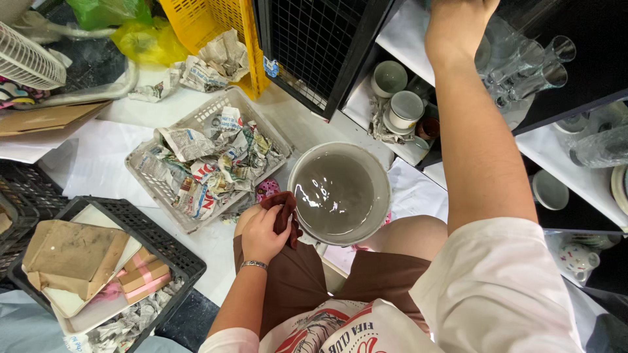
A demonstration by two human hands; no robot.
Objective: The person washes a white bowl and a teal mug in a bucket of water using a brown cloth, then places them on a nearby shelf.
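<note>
Beside the basin (340, 193) of grey water I logged the paper-filled white basket (206, 157), to its left. Right hand (458, 26) reached to the glass shelf above it; grip not discernible. Left hand (261, 232) pinched a dark red cloth (282, 209) at the basin's rim.

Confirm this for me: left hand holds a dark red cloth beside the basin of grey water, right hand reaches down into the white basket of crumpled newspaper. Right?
Not quite. The head view shows the right hand reaching up to the shelf of glasses, not into the white basket. The rest stands: the left hand holds a dark red cloth beside the basin of grey water.
</note>
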